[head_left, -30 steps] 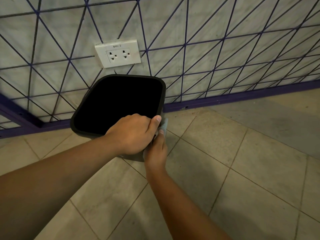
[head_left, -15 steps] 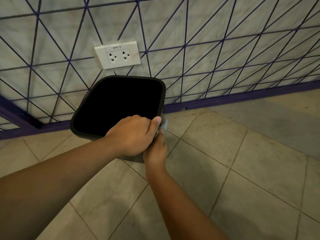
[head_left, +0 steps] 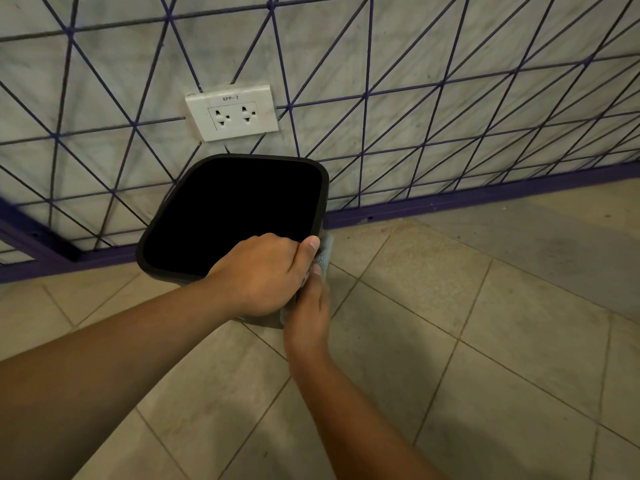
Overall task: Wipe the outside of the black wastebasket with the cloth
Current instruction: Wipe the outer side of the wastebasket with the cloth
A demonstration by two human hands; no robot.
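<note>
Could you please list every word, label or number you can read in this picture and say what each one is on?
"BPP-2": small dark print along the top edge of the white double wall socket, above its two outlets.
No lettering shows on the black wastebasket, the cloth or the floor tiles.

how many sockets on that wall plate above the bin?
2. Both sit side by side on the white wall plate, on the wall just above the black wastebasket: left socket, right socket. Nothing covers the plate, so none are hidden.
</note>
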